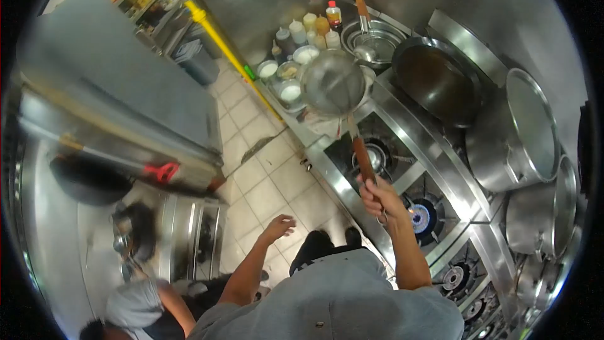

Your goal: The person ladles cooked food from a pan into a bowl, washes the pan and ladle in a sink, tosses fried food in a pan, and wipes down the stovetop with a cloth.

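My right hand (380, 198) is closed round the wooden handle of a round mesh strainer (333, 85). The strainer is held out over the end of the stove, near small bowls and squeeze bottles (297, 31). Just beside and below that hand, a burner (420, 215) burns with a blue flame. My left hand (280, 226) hangs over the tiled floor with its fingers apart and slightly curled, holding nothing.
A dark wok (434, 82) and large steel pots (513, 132) stand along the stove's back. A yellow pole (220, 41) slants down on the left. Another person (141, 308) is at the lower left, near dark pans (135, 233).
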Available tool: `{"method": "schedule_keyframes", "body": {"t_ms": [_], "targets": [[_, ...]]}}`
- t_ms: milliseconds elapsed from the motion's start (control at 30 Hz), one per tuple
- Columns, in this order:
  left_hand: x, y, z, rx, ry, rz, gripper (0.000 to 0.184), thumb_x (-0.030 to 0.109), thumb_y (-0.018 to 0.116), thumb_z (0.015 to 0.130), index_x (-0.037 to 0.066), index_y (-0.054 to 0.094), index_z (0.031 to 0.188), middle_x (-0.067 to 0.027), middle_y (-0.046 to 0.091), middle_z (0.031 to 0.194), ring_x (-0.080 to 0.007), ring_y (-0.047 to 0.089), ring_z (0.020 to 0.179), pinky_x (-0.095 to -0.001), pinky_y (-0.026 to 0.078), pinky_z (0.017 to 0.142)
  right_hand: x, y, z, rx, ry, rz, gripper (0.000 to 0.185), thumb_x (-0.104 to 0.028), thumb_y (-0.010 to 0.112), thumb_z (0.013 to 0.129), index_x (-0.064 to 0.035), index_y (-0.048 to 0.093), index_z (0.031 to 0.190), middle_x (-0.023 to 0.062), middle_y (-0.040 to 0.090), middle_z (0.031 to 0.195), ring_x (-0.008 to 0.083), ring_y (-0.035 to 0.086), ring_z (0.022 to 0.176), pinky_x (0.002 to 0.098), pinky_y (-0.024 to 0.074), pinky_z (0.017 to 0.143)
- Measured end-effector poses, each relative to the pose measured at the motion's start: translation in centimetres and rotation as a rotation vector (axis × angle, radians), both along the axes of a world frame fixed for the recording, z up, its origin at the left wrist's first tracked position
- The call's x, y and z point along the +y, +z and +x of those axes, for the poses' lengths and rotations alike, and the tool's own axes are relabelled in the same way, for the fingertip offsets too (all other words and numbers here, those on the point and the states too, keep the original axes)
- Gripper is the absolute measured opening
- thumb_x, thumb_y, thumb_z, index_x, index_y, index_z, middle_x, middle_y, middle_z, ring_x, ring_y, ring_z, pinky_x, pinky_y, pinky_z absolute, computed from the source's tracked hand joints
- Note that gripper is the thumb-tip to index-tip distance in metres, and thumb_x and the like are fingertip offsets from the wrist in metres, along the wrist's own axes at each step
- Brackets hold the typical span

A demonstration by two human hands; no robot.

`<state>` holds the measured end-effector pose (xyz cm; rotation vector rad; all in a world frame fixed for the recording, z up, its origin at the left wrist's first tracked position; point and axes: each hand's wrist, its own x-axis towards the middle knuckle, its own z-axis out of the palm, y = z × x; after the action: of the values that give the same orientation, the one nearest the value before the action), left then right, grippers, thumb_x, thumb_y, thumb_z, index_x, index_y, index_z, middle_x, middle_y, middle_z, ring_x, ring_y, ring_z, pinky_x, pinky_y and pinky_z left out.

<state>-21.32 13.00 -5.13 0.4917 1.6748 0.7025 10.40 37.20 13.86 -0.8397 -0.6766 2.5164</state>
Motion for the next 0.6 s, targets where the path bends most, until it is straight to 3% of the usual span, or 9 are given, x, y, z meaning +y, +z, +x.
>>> {"method": "schedule_keyframes", "body": {"t_ms": [67,133,200,267,400,467,500,533,600], "targets": [[0.5,-2.1,-6.9,0.002,0.098,-0.059,0.053,0.036,0.071,0.091,0.001,0.056,0.127,-0.0133,0.070,0.105,-0.0206,0.069,0.084,-0.0334,0.057,0.072,5.2,1.3,-6.8,0.116,-0.108,0.030,0.026,-0.026,0.065,0.097,-0.0081,0.051,0.109,-0.0014,0.044,0.066,0.0079,0.038,0.041,0.0246,0.0279,0.033],[0.5,-5.4,-13.8,-0.002,0.148,-0.124,0.048,0.033,0.072,0.091,0.002,0.056,0.124,-0.0134,0.071,0.101,-0.0214,0.069,0.081,-0.0335,0.056,0.069,10.3,1.3,-13.6,-0.076,-0.287,0.358,0.029,-0.028,0.067,0.096,-0.0041,0.051,0.101,0.0008,0.048,0.066,0.0114,0.045,0.040,0.0260,0.0331,0.034],[1.4,-7.4,-20.7,0.005,0.109,-0.236,0.044,0.031,0.072,0.090,0.003,0.057,0.121,-0.0125,0.071,0.099,-0.0217,0.069,0.078,-0.0356,0.056,0.067,16.3,-0.5,-19.7,-0.290,-0.356,0.520,0.030,-0.025,0.070,0.093,-0.0015,0.050,0.095,0.0024,0.051,0.064,0.0144,0.049,0.040,0.0287,0.0368,0.035],[2.1,-9.2,-27.9,0.051,0.012,-0.345,0.043,0.030,0.073,0.090,0.005,0.057,0.121,-0.0119,0.071,0.097,-0.0215,0.068,0.076,-0.0371,0.056,0.065,22.0,-1.1,-25.8,-0.462,-0.518,0.648,0.023,-0.014,0.068,0.088,-0.0011,0.050,0.094,0.0022,0.050,0.061,0.0154,0.047,0.038,0.0298,0.0364,0.035],[6.2,-14.5,-42.0,-0.071,-0.040,-0.462,0.038,0.028,0.071,0.092,0.005,0.059,0.119,-0.0121,0.071,0.099,-0.0217,0.068,0.076,-0.0377,0.055,0.063,34.3,-3.8,-34.6,-0.430,-0.626,0.492,0.010,-0.004,0.062,0.080,-0.0029,0.054,0.086,0.0045,0.054,0.061,0.0146,0.048,0.041,0.0317,0.0355,0.038],[7.5,-17.0,-47.8,-0.505,0.167,-0.291,0.030,0.026,0.068,0.094,0.005,0.061,0.115,-0.0106,0.072,0.095,-0.0206,0.066,0.072,-0.0369,0.054,0.060,39.5,-6.2,-38.1,-0.467,-0.701,0.405,0.015,-0.006,0.064,0.082,-0.0047,0.053,0.071,0.0037,0.050,0.053,0.0148,0.047,0.040,0.0300,0.0348,0.037],[10.0,-13.0,-47.2,0.092,-0.309,-0.327,0.031,0.024,0.068,0.095,0.002,0.061,0.115,-0.0104,0.072,0.096,-0.0206,0.065,0.070,-0.0360,0.054,0.060,40.9,-6.6,-39.4,-0.467,-0.701,0.353,0.017,-0.007,0.064,0.082,-0.0059,0.052,0.069,0.0035,0.050,0.054,0.0139,0.046,0.041,0.0297,0.0346,0.037],[13.1,-10.4,-47.5,0.103,-0.177,-0.349,0.036,0.024,0.070,0.094,-0.001,0.059,0.116,-0.0118,0.071,0.096,-0.0201,0.065,0.071,-0.0354,0.053,0.060,41.8,-7.0,-40.4,-0.459,-0.709,0.304,0.020,-0.008,0.063,0.082,-0.0070,0.052,0.066,0.0032,0.051,0.056,0.0130,0.046,0.042,0.0293,0.0344,0.038],[16.6,-10.5,-51.5,-0.029,-0.188,-0.255,0.034,0.022,0.069,0.094,-0.002,0.058,0.115,-0.0142,0.070,0.099,-0.0203,0.065,0.073,-0.0359,0.053,0.060,44.1,-9.1,-42.5,-0.347,-0.767,0.244,0.018,-0.010,0.062,0.084,-0.0081,0.053,0.068,0.0027,0.052,0.058,0.0112,0.044,0.043,0.0277,0.0332,0.039]]}}
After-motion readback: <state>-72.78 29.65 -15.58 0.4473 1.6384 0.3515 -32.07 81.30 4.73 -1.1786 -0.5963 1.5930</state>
